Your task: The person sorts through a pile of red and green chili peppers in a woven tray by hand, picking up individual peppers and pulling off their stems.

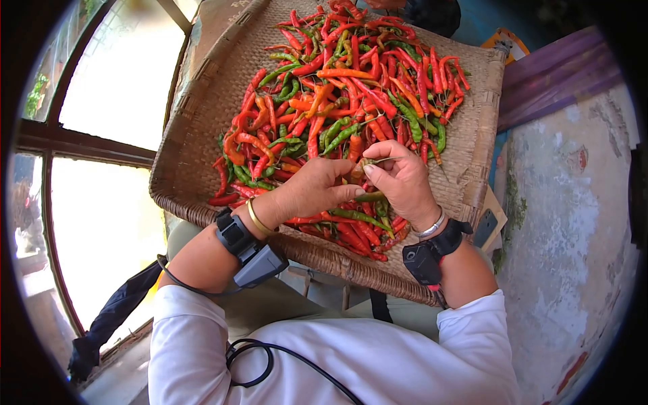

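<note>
A broad woven basket tray point(182, 162) holds a heap of chili peppers point(337, 101), mostly red, with green and orange ones among them. Over the near part of the heap, my two hands meet around one brownish-orange chili pepper point(358, 173). My left hand point(312, 185) has the pepper's body between thumb and index finger, and the fingers partly cover it. At the pepper's upper end, my right hand point(403, 179) pinches the stem between thumb and forefinger. A thin green stalk point(386, 159) sticks out across the right fingers.
The basket's near rim point(324, 264) rests above my lap. A window frame point(50, 138) stands at the left, with a dark folded umbrella-like thing point(111, 317) below it. A phone point(484, 228) lies right of the basket, beside a worn pale surface point(574, 202). Purple cloth point(560, 74) hangs behind.
</note>
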`<state>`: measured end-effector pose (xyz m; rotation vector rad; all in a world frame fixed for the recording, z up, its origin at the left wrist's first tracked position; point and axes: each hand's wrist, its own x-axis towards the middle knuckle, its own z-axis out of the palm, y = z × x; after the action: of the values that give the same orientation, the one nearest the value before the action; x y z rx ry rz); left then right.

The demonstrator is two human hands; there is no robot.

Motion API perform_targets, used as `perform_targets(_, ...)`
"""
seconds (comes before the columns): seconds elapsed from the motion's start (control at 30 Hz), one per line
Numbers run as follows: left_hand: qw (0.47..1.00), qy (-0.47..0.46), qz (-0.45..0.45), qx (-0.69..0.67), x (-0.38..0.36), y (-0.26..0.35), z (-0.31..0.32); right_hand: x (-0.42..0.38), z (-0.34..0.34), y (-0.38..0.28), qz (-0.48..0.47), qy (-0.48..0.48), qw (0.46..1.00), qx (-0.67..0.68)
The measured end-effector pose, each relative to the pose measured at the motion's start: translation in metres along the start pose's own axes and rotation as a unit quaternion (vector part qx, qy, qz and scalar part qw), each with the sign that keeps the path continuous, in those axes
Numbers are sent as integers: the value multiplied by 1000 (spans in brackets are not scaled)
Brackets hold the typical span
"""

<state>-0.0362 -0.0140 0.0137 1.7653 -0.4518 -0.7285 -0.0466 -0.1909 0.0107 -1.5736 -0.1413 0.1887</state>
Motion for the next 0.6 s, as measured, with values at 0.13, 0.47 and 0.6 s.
perform_targets(0.13, 1000, -1, -7, 5, 0, -2, 1, -1, -3, -3, 82, -44, 994, 55)
perform_targets(0.47, 991, -39, -55, 113, 0, 0, -4, 9, -24, 10, 243, 4, 934, 263)
perform_targets(0.6, 994, -6, -69, 90, -2, -1, -7, 16, -38, 12, 254, 10, 928, 274)
